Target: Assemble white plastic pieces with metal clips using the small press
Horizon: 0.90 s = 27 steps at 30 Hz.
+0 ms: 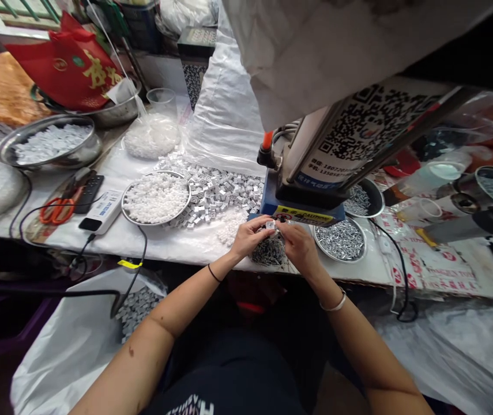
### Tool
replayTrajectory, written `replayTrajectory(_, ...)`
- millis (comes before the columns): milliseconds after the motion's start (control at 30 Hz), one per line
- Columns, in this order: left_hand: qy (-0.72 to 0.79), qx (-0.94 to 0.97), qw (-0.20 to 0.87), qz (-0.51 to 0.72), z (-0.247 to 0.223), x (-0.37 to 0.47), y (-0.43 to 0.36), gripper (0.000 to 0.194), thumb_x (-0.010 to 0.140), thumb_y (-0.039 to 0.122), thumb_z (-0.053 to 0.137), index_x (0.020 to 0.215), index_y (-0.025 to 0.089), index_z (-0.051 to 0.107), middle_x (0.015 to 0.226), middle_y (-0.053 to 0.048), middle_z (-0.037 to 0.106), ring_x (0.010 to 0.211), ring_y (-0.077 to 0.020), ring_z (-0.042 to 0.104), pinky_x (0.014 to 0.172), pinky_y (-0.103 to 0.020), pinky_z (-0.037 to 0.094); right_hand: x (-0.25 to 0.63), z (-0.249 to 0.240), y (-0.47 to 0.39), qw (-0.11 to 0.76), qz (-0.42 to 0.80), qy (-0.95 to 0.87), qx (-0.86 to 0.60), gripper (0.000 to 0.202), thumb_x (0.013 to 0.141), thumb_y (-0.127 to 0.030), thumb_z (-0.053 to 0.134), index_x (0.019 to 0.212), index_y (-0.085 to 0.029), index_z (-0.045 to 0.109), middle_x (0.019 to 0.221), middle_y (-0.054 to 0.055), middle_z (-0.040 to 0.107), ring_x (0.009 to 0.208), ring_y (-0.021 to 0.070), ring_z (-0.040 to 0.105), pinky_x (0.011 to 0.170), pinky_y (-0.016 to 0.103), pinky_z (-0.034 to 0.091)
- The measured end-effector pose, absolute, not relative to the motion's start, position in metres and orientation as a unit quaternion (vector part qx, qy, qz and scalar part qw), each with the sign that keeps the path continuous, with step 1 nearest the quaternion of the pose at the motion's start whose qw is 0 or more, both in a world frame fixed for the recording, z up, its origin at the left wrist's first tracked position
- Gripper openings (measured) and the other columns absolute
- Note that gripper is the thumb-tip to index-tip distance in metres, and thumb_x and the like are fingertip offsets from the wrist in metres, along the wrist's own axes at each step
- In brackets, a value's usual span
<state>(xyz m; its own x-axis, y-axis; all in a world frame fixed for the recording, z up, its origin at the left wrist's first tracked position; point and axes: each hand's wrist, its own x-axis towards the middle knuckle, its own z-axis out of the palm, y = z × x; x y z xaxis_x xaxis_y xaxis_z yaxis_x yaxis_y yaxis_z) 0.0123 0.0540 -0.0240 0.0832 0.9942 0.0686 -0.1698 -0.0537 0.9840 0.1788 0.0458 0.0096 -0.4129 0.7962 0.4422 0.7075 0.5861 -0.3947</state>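
Observation:
My left hand (250, 236) pinches a small square grey-and-white plastic piece (270, 225) between thumb and fingers. Close against it, my right hand (300, 245) has its thumb and forefinger pressed together; whatever they hold is too small to make out. Both hands are just in front of the blue base of a press machine (302, 213) with a yellow caution label. Beneath them lies a heap of small dark metal parts (268, 252). A dish of silvery metal pins (340, 239) stands right of my right hand, and small white parts (230, 227) are piled beside my left hand.
Many grey square pieces (224, 190) spread behind a bowl of white parts (156, 197). Farther left are a power strip (101, 212), orange-handled scissors (57, 211) and a metal basin (51, 141). A black cable (395, 253) crosses the right side. An open sack (68, 340) hangs below the table edge.

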Motion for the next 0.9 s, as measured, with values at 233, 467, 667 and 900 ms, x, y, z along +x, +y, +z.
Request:
replayTrajectory(233, 0.436, 0.508, 0.527, 0.523, -0.019, 0.012, 0.052, 0.022, 0.07, 0.032, 0.07, 0.088, 0.019, 0.072, 0.096, -0.003, 0.069, 0.094, -0.0194, 0.06, 0.087, -0.028, 0.044, 0.226, -0.06, 0.029, 0.235, -0.027, -0.821, -0.519, 0.039, 0.088, -0.017, 0.042, 0.124, -0.008, 0.053, 0.12, 0.018, 0.06, 0.116, 0.0291, 0.053, 0.096, 0.046, 0.046)
replayTrajectory(467, 0.442, 0.521, 0.518, 0.514, -0.016, 0.017, 0.051, 0.029, 0.072, 0.032, 0.069, 0.096, 0.017, 0.07, 0.095, -0.005, 0.067, 0.094, -0.0186, 0.058, 0.085, -0.028, 0.043, 0.229, -0.067, 0.028, 0.216, 0.029, -0.821, -0.528, 0.037, 0.086, -0.021, 0.047, 0.119, -0.007, 0.057, 0.123, 0.02, 0.058, 0.12, 0.031, 0.05, 0.098, 0.048, 0.044)
replayTrajectory(667, 0.446, 0.527, 0.509, 0.515, -0.018, 0.02, 0.056, 0.028, 0.069, 0.03, 0.072, 0.092, 0.015, 0.068, 0.107, -0.009, 0.063, 0.102, -0.0209, 0.057, 0.093, -0.033, 0.041, 0.221, -0.033, 0.02, 0.365, 0.125, -0.733, -0.561, 0.026, 0.088, -0.029, 0.05, 0.107, -0.019, 0.064, 0.114, 0.011, 0.065, 0.106, 0.024, 0.061, 0.093, 0.042, 0.049)
replayTrajectory(900, 0.333, 0.697, 0.46, 0.437, -0.001, -0.011, 0.02, 0.02, 0.078, 0.031, 0.065, 0.094, 0.019, 0.064, 0.123, -0.012, 0.057, 0.123, -0.0257, 0.045, 0.101, -0.038, 0.035, 0.208, -0.029, -0.009, 0.374, 0.126, -0.778, -0.489, 0.023, 0.087, -0.02, 0.052, 0.106, -0.023, 0.065, 0.105, 0.006, 0.069, 0.096, 0.0196, 0.066, 0.086, 0.034, 0.053)
